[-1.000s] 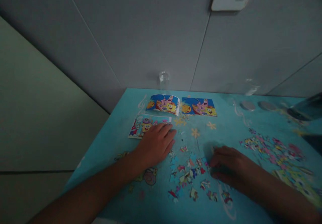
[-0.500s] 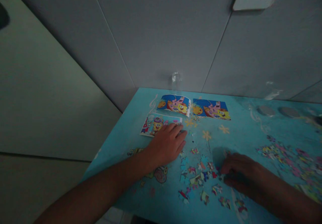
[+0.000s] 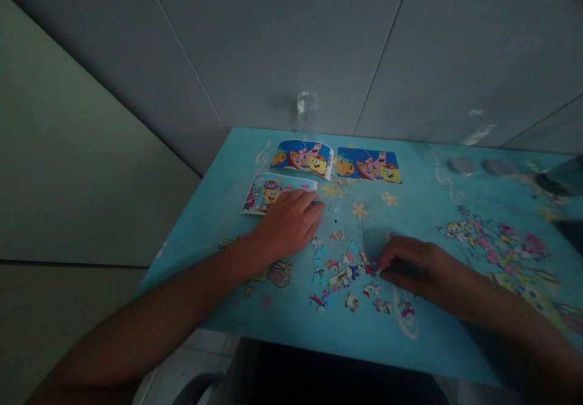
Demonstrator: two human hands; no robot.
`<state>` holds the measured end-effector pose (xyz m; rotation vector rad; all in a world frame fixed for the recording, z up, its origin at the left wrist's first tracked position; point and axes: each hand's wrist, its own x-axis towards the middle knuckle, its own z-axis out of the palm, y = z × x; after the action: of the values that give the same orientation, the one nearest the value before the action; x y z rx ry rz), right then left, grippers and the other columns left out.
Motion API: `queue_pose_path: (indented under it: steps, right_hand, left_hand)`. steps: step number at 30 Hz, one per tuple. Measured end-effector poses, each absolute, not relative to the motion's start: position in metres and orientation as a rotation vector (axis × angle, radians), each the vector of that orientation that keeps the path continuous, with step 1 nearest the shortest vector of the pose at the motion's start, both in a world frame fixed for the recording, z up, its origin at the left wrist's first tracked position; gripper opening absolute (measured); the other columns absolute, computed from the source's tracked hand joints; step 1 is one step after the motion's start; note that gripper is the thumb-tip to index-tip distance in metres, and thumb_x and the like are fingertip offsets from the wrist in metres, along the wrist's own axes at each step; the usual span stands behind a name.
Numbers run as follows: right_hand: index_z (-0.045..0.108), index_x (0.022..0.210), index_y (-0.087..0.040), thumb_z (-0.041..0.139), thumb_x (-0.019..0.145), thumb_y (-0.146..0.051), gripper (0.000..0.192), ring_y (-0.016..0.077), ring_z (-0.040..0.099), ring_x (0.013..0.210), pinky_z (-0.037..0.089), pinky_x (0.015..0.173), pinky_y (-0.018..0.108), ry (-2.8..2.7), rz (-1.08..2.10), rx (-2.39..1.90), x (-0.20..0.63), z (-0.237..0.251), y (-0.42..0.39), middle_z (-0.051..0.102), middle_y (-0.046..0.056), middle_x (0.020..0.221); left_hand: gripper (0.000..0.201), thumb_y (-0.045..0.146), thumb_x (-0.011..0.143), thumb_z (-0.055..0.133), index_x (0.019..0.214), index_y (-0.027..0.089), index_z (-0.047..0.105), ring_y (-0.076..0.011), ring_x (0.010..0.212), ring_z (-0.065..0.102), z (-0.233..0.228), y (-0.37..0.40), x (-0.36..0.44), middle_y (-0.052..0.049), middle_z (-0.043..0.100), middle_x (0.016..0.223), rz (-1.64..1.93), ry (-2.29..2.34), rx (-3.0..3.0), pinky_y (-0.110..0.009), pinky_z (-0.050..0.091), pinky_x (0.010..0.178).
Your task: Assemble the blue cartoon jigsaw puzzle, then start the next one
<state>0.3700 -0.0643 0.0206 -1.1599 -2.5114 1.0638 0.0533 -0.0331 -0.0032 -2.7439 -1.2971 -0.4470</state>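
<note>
My left hand lies over the lower right part of a cartoon picture card, fingers stretched out and partly hidden at their tips. A loose cluster of small jigsaw puzzle pieces spreads between my two hands. At the right edge of this cluster, my right hand is closed, thumb and forefinger brought together near a dark red piece. Whatever is between those fingertips is too small and dark to make out.
Two blue picture cards, one curled and one flat, lie toward the wall. Clear plastic packaging stands behind them. A larger heap of puzzle pieces lies to the right, with round grey discs beyond it.
The view has tilted down, so the table sits higher and its front edge shows. My left hand stays on the card; my right hand remains by the puzzle pieces with its fingertips closer together.
</note>
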Motion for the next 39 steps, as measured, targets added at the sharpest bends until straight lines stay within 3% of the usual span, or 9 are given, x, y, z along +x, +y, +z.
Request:
queue_pose_path:
  steps: [11,20,28,39]
  right_hand:
    - [0.073,0.103,-0.026,0.061,0.097,-0.034,0.016,0.0178,0.07,0.087,0.059,0.077,0.03,-2.432,1.077,-1.179,0.37,0.033,-0.065,0.074,0.005,0.101]
    - [0.072,0.104,-0.025,0.058,0.098,-0.034,0.017,0.0201,0.071,0.087,0.059,0.07,0.031,-2.283,0.742,-1.356,0.369,0.026,-0.059,0.075,0.006,0.104]
    - [0.072,0.104,-0.024,0.057,0.098,-0.03,0.018,0.022,0.069,0.092,0.058,0.083,0.038,-2.308,0.56,-1.356,0.367,0.016,-0.054,0.074,0.006,0.104]
    - [0.073,0.104,-0.023,0.058,0.096,-0.035,0.021,0.0288,0.074,0.086,0.059,0.078,0.042,-2.256,0.366,-1.507,0.379,0.011,-0.046,0.076,0.009,0.1]
  left_hand:
    - [0.029,0.019,0.102,0.048,0.125,0.016,0.064,-0.0262,0.115,0.058,-0.006,-0.032,0.051,-0.011,0.064,0.126,-0.438,-1.277,-2.757,-0.048,0.044,0.104]
    - [0.029,0.016,0.098,0.051,0.123,0.012,0.065,-0.0268,0.109,0.062,-0.002,-0.031,0.053,-0.012,0.068,0.12,-0.425,-1.277,-2.762,-0.047,0.047,0.1]
    - [0.028,0.016,0.097,0.052,0.122,0.014,0.066,-0.0264,0.11,0.063,-0.003,-0.032,0.052,-0.011,0.068,0.121,-0.419,-1.267,-2.756,-0.048,0.045,0.101]
    - [0.029,0.017,0.099,0.05,0.124,0.017,0.064,-0.028,0.117,0.058,-0.002,-0.037,0.055,-0.011,0.065,0.127,-0.537,-1.352,-2.713,-0.051,0.043,0.103]
